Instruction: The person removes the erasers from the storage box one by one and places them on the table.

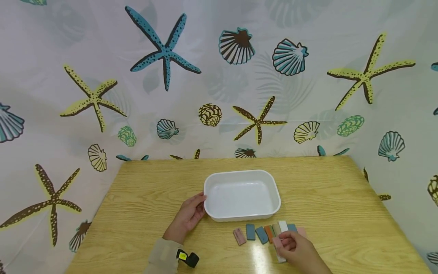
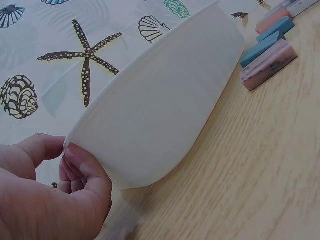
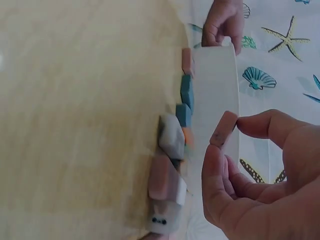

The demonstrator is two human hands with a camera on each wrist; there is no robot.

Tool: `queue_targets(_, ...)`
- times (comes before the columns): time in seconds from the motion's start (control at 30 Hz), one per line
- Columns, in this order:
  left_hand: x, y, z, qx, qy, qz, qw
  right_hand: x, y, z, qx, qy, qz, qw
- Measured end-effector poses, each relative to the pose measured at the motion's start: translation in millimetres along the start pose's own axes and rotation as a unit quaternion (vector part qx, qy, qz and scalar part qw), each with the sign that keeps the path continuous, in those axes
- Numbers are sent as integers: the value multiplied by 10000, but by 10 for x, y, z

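My left hand [image 1: 186, 217] pinches the left rim of a white plastic tub [image 1: 239, 218] standing on the table. In the left wrist view, thumb and fingers [image 2: 86, 165] meet at the tub's rim. My right hand [image 1: 298, 249] holds a small pink eraser [image 3: 223, 129] between thumb and fingertips, above the table. A loose row of erasers lies in front of the tub: a speckled pink one [image 1: 239, 236], a blue one [image 1: 250, 231], another blue one [image 1: 261, 234], an orange one [image 1: 268, 233] and a white one [image 1: 283, 226]. The right hand partly hides several of them.
The wood-grain table [image 1: 154, 182] extends around the tub. A patterned cloth [image 1: 212, 83] with starfish and shells hangs behind it and along both sides. A black strap [image 1: 188, 258] with a yellow tag is at the left sleeve [image 1: 164, 255].
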State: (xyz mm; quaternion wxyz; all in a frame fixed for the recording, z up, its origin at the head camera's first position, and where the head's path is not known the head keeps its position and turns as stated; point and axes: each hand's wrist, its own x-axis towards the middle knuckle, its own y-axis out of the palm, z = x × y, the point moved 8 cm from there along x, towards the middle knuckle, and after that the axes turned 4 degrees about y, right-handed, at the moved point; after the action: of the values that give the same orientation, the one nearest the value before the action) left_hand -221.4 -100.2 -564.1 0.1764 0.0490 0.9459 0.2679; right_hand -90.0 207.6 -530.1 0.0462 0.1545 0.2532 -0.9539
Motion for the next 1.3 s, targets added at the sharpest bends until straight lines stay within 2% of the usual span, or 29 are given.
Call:
queue_targets(0.1,-3,-14,-8,-16,31,-7,10000,-18,95,10,-130,-134,-75,9998)
queue_targets(0.23,-2,-32,-19,-43,69,-23,10000,-54,231,103,-536,-601,-162,9966)
queue_targets(0.33,-6,-44,-21,-74,65,-49,9999,-84,329,217,-1045,-1124,-301,9877)
queue_targets(0.43,-13,-47,-19,-81,58,-53,9999,-89,389,297,-1590,-1409,-581,9754)
queue_targets(0.57,-28,-40,-12,-70,48,-38,10000,-63,428,326,-1987,-1280,-752,9688)
queue_targets(0.77,-27,-44,6,-131,30,-107,9999,-41,453,338,-2363,-1025,-654,9640)
queue_targets(1.13,-24,-52,5,-99,24,-131,9999,-18,505,356,-2679,-880,-638,9573)
queue_targets(1.3,-20,-58,9,-39,66,-154,9999,-52,487,411,-2741,-1001,-724,9537)
